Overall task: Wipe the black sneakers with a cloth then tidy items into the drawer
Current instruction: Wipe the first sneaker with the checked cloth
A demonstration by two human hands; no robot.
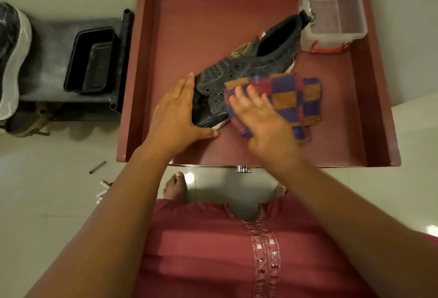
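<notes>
Inside the drawer point(376, 98), 1 black sneaker point(239, 72) is steadied at its toe by the left hand point(176, 115), fingers straight, while the checked cloth point(289, 98) is pressed flat by the open right hand point(263, 117), apparently for wiping; the sneaker's long axis runs diagonally, heel toward the clear box point(331, 10) in the drawer's far right corner.

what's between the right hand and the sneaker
The checked cloth: in the head view the right hand presses it flat against the black sneaker, which the left hand steadies.
</notes>
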